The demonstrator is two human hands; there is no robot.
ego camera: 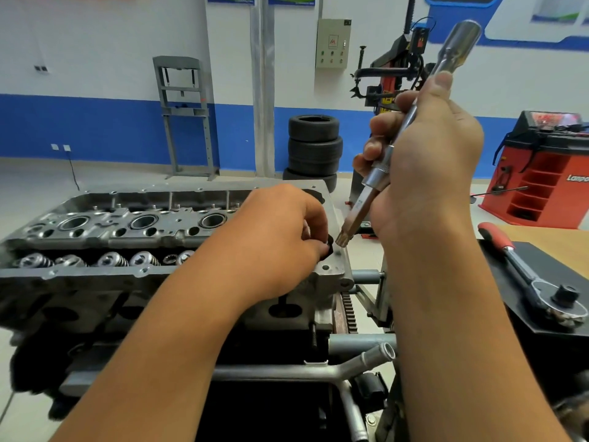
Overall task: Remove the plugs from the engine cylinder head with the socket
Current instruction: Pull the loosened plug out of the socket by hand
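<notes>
Workshop w/ white-and-blue wall; stack of tyres [314, 151] at rear centre, grey press frame [185, 116] rear left, red wheel balancer [541, 173] at right. Cylinder head [95, 237] sits on a stand in foreground, valve springs and bores facing up, running from left edge to centre.

Left hand [280, 237]: fingers curled, pinching a small dark plug [329, 245] at the right-end corner of the head. Whether the plug is seated in its hole or lifted free – cannot tell, fingers cover most of it.

Right hand [424, 167]: closed round a long chrome extension w/ socket bit [366, 199], held tilted, handle end up and to the right, splined tip down. Tip is just beside the plug and the left fingertips, apart from the head surface.

Ratchet wrench [526, 272], red grip, lies on a black tray [541, 314] at right, touched by neither hand.
</notes>
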